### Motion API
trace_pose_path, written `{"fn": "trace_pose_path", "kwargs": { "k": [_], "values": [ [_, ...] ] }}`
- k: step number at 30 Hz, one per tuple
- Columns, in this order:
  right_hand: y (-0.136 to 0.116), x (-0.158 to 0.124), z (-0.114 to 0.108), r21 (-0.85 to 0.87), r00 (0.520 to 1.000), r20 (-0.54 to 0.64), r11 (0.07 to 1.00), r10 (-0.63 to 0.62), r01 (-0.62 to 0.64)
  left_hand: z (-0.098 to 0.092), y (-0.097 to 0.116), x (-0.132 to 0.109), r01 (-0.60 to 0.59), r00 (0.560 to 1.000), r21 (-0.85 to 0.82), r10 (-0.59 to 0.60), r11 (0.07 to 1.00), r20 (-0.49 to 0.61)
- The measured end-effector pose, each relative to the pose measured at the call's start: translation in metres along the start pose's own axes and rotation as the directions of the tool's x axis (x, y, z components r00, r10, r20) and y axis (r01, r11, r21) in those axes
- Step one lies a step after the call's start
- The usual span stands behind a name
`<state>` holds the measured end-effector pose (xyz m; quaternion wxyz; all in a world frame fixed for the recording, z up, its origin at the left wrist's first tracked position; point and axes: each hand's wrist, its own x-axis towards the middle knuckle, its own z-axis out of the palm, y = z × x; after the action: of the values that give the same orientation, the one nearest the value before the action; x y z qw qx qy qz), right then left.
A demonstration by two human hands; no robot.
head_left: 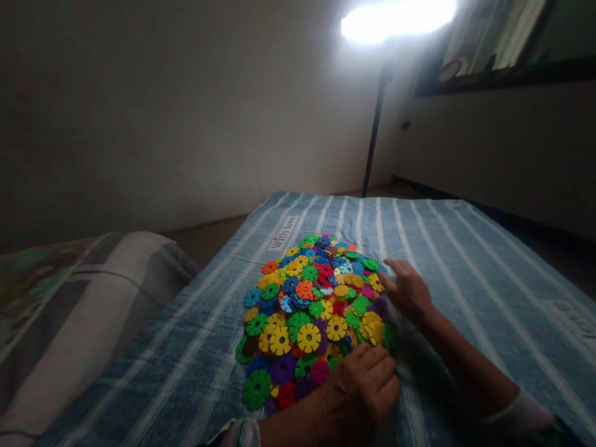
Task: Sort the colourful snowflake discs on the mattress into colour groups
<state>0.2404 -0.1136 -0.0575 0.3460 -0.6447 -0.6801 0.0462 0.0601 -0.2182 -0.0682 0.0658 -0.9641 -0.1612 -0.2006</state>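
Note:
A heap of flat, flower-shaped plastic discs [309,308] in many colours lies on a blue striped cloth [472,269]. My left hand [358,392] rests at the near edge of the heap with its fingers curled under; whether it holds a disc is hidden. My right hand [407,289] lies at the heap's right edge, fingers extended and touching the discs there. The scene is dim.
A patterned cushion or bundle [75,307] lies to the left of the cloth. A lamp on a dark stand [374,141] shines brightly at the back. Bare walls stand behind and to the right, with a framed ledge [509,68] upper right.

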Motion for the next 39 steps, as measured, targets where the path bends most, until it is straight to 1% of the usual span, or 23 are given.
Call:
{"fn": "trace_pose_path", "kwargs": {
  "k": [2, 4, 7, 9, 11, 13, 16, 22, 25, 27, 30, 33, 36, 37, 39],
  "values": [
    [0.004, 0.018, 0.014, 0.009, 0.997, 0.036, 0.997, 0.074, -0.075, 0.000, 0.001, 0.000, 0.003, 1.000, 0.002, -0.003, 1.000, 0.027],
    [0.000, 0.025, 0.029, 0.062, 0.992, 0.080, 0.993, 0.094, -0.099, -0.001, 0.001, -0.001, 0.009, 0.999, -0.014, -0.009, 1.000, 0.040],
    [-0.013, 0.019, 0.042, 0.211, 0.995, 0.094, 0.977, -0.020, 0.000, 0.001, 0.002, -0.001, -0.002, 1.000, -0.028, 0.002, 1.000, 0.019],
    [-0.019, 0.011, 0.043, 0.313, 0.996, 0.070, 0.949, -0.064, 0.039, 0.002, 0.001, 0.000, -0.011, 1.000, -0.011, 0.011, 1.000, 0.007],
    [-0.021, 0.002, 0.039, 0.374, 0.997, 0.064, 0.927, -0.046, 0.018, 0.003, 0.001, 0.000, -0.016, 1.000, 0.007, 0.016, 1.000, 0.017],
    [-0.021, -0.006, 0.033, 0.402, 0.996, 0.082, 0.916, -0.033, -0.002, 0.001, 0.001, 0.001, -0.018, 0.999, 0.010, 0.018, 1.000, 0.031],
    [-0.019, -0.019, 0.023, 0.424, 0.995, 0.099, 0.906, -0.032, -0.013, -0.003, 0.003, 0.001, -0.021, 0.999, 0.004, 0.020, 1.000, 0.049],
    [-0.018, -0.044, 0.007, 0.446, 0.995, 0.094, 0.893, 0.025, -0.064, -0.008, 0.005, 0.002, 0.002, 0.994, 0.007, -0.002, 1.000, 0.111],
    [-0.018, -0.058, 0.000, 0.480, 0.990, 0.117, 0.867, 0.084, -0.131, -0.006, 0.004, 0.002, -0.001, 0.993, 0.003, 0.001, 1.000, 0.119],
    [-0.020, -0.068, -0.004, 0.506, 0.985, 0.139, 0.848, 0.103, -0.160, -0.005, 0.003, 0.001, -0.001, 0.992, 0.007, 0.000, 1.000, 0.126],
    [-0.024, -0.082, -0.008, 0.547, 0.985, 0.162, 0.825, 0.059, -0.140, -0.004, 0.003, 0.001, 0.021, 0.993, 0.043, -0.026, 0.999, 0.115],
    [-0.026, -0.089, -0.012, 0.564, 0.990, 0.138, 0.820, 0.019, -0.094, -0.005, 0.002, 0.001, 0.051, 0.995, 0.067, -0.057, 0.996, 0.084],
    [-0.020, -0.087, -0.017, 0.552, 0.995, 0.086, 0.829, 0.058, -0.096, -0.005, 0.001, 0.002, 0.074, 0.994, 0.091, -0.081, 0.993, 0.072],
    [-0.018, -0.086, -0.020, 0.539, 0.994, 0.082, 0.836, 0.071, -0.104, -0.005, 0.000, 0.002, 0.080, 0.994, 0.102, -0.087, 0.992, 0.064],
    [-0.014, -0.084, -0.026, 0.516, 0.994, 0.095, 0.851, 0.055, -0.096, -0.004, -0.001, 0.002, 0.081, 0.995, 0.116, -0.087, 0.990, 0.048]
  ]
}}
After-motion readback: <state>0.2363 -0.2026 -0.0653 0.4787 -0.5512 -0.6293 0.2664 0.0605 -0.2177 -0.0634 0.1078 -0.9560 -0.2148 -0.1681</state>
